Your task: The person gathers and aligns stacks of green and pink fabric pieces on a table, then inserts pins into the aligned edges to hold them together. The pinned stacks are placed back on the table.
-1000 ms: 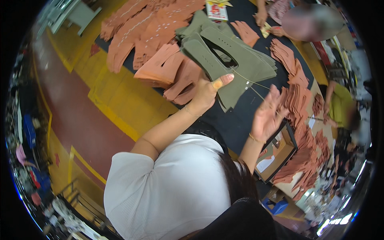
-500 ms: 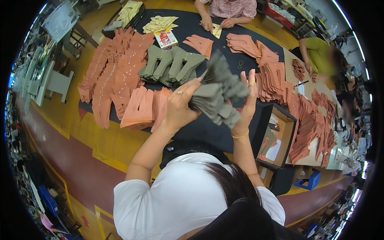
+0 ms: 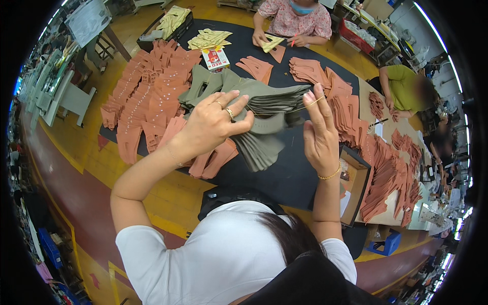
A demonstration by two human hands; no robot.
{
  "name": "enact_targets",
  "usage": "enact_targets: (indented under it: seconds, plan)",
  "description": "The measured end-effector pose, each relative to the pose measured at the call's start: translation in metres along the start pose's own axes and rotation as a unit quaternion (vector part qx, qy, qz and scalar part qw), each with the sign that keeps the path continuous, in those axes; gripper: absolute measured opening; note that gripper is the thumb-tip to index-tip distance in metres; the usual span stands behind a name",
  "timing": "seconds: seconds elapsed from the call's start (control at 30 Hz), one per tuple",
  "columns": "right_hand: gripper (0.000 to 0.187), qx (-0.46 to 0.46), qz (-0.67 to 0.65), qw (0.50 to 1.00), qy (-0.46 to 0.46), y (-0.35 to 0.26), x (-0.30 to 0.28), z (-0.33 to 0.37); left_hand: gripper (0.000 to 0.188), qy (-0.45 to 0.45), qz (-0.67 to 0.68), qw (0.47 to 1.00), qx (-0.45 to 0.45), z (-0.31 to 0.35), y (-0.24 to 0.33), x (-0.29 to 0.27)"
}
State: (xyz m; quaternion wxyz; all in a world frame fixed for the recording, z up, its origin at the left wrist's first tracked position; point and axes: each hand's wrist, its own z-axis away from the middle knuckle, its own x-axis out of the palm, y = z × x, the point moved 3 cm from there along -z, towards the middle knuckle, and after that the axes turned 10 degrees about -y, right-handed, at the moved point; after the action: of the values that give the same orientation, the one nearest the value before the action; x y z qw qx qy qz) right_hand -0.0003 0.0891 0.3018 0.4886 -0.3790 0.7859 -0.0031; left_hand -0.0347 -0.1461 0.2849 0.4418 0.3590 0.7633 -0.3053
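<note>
A thin yellow rubber band is stretched between my two hands, running across a bundle of grey-green cut pieces (image 3: 262, 145). My left hand (image 3: 213, 122) wears rings; its fingers are bent at the band's left end, over the bundle's left side. My right hand (image 3: 323, 140) is raised at the bundle's right, its fingers upright with the band hooked across them. The bundle fans out below the band and is blurred at its lower edge. More grey-green pieces (image 3: 239, 84) lie just behind it, partly covered by my left hand.
Salmon cut pieces (image 3: 162, 81) with pale dots cover the table's left; more salmon stacks (image 3: 345, 109) lie right. A black-rimmed open box (image 3: 356, 178) stands near my right forearm. A small white-and-red carton (image 3: 216, 58) stands behind. Across the table, a co-worker (image 3: 295, 23) handles yellow pieces.
My hands have moved apart, the left one leftward, drawing the band out between them. The grey-green bundle has turned and dropped toward the table. Across the table, the co-worker's yellow piece has shifted.
</note>
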Motion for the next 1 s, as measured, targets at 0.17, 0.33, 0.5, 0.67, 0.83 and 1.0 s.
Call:
enact_targets:
  seconds: [0.17, 0.33, 0.5, 0.67, 0.83, 1.0]
  plan:
    - [0.065, -0.02, -0.005, 0.999, 0.031, -0.005, -0.009, -0.011, 0.021, -0.023, -0.072, 0.991, 0.111, -0.012, -0.003, -0.017]
    - [0.066, 0.027, -0.04, 0.999, 0.018, 0.001, -0.018, -0.015, 0.018, -0.006, -0.087, 0.976, 0.199, -0.022, -0.002, -0.036]
    - [0.054, 0.119, -0.211, 0.969, -0.05, 0.028, -0.008, -0.02, 0.036, 0.004, 0.184, 0.963, 0.197, -0.019, -0.01, -0.043]
    - [0.036, 0.147, -0.307, 0.919, -0.2, 0.035, 0.033, 0.006, 0.051, 0.02, 0.579, 0.812, -0.072, 0.004, -0.018, -0.002]
    - [0.031, 0.33, -0.589, 0.678, -0.292, 0.029, 0.083, 0.04, 0.054, 0.171, 0.727, 0.599, -0.289, 0.033, -0.011, 0.044]
    - [0.015, 0.293, -0.51, 0.786, -0.193, -0.005, 0.13, 0.059, 0.056, 0.208, 0.805, 0.38, -0.407, 0.042, 0.006, 0.111]
